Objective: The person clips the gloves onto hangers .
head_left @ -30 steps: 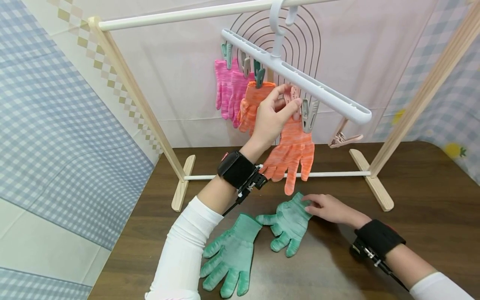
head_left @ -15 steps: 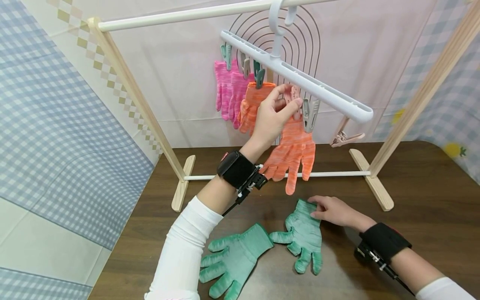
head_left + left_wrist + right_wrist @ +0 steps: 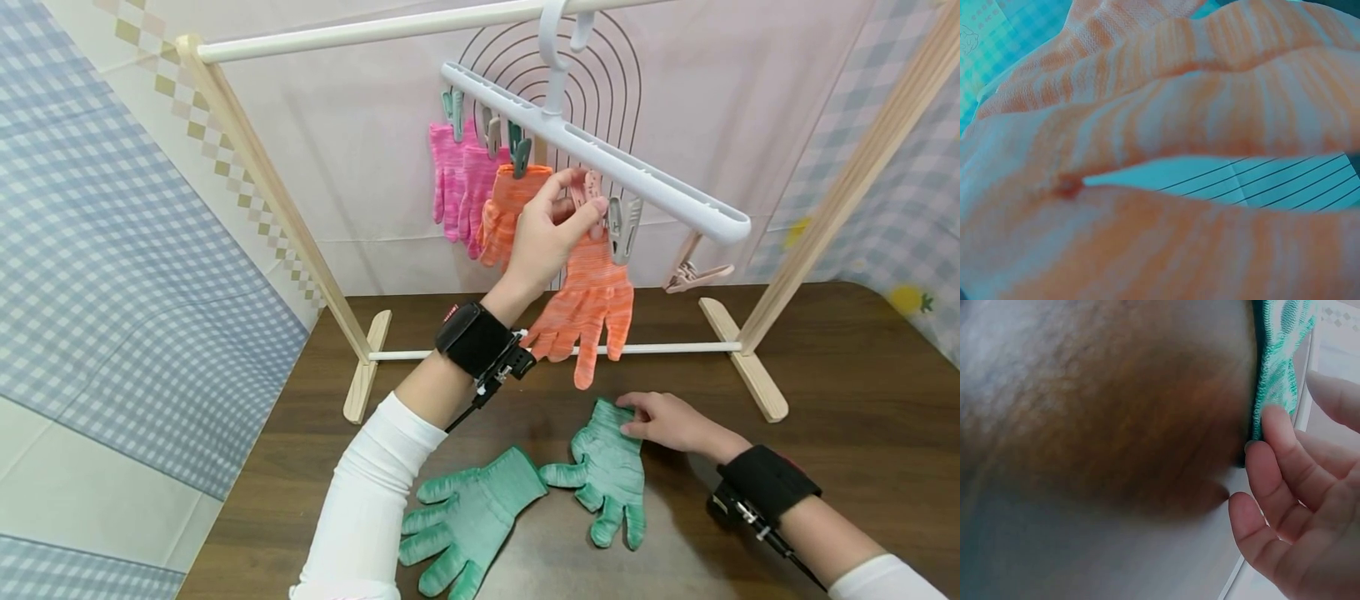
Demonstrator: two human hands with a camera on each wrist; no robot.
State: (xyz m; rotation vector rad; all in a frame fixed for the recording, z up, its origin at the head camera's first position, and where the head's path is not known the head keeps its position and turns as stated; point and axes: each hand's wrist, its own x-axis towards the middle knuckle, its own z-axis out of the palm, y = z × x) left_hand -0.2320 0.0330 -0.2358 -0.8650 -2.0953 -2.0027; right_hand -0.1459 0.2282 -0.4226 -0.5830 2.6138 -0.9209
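Note:
In the head view my left hand [image 3: 546,232] pinches a pink clothespin [image 3: 594,200] below the white hanger [image 3: 637,158]. An orange glove [image 3: 588,292] hangs there fingers down, with a grey clothespin [image 3: 622,232] beside the pink one. Orange knit fills the left wrist view. On the table, my right hand [image 3: 667,421] touches the cuff edge of a green glove [image 3: 611,458]. In the right wrist view its fingertips rest against the green knit [image 3: 1279,375], and the thumb stands apart from it. A second green glove [image 3: 476,517] lies to the left, its cuff by the first glove's thumb.
Another orange glove [image 3: 498,217] and pink gloves [image 3: 453,183] hang from clothespins farther along the hanger. A spare pink clothespin [image 3: 697,275] dangles at its near end. The wooden rack's posts [image 3: 270,192] stand on the brown table [image 3: 847,367].
Both green gloves have shifted and turned on the table, the right one toward the front and right with my right hand. The left hand stays at the clothespin; the hanger sways slightly.

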